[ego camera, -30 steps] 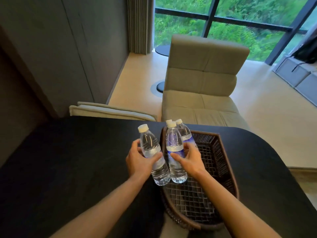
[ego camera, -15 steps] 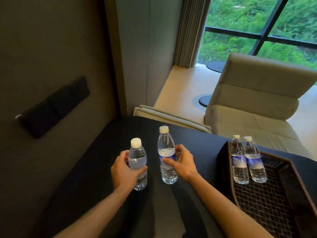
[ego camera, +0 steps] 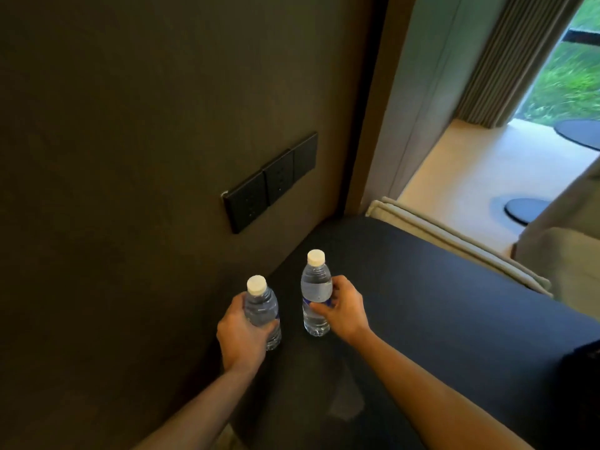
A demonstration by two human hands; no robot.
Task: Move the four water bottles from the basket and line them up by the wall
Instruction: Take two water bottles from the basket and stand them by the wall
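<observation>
— Left hand [ego camera: 242, 332], what is it doing?
— Fingers wrapped round the near bottle [ego camera: 262, 311] at mid-body. That bottle stands upright, white cap up, close beside the wall [ego camera: 130, 157] at the table's left edge. Whether its base touches the table [ego camera: 438, 303] I cannot tell; the hand covers part of it.
— And further right?
— The far bottle [ego camera: 315, 293], upright too, base on the dark tabletop, a little farther away and apart from the first. It has a blue band on its label.
— Who holds it?
— The right hand [ego camera: 344, 308], thumb and fingers closed round its middle from the right side.
— Anything on the wall?
— A row of dark switch plates [ego camera: 271, 183], above and beyond the bottles. Far right, a curtain [ego camera: 506, 66] and pale floor [ego camera: 461, 177].
</observation>
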